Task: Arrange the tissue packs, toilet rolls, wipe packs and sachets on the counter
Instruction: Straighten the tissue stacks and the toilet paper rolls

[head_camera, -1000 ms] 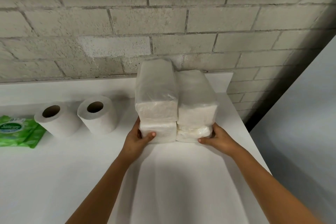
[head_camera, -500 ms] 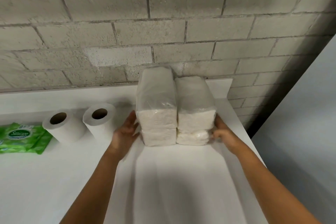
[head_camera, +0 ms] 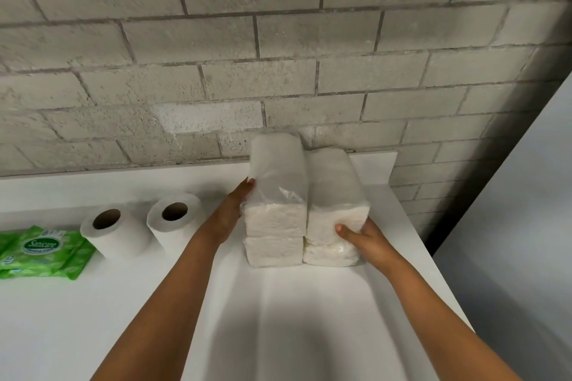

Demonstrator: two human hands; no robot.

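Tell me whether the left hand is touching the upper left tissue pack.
Touching. The head view shows the left hand laid flat against the left side of the upper left tissue pack, with no gap.

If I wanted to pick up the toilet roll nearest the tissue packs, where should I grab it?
That toilet roll stands upright, hole facing up, with another roll close on its left. Probably best to come from above and wrap the fingers round its front and back sides, which are free.
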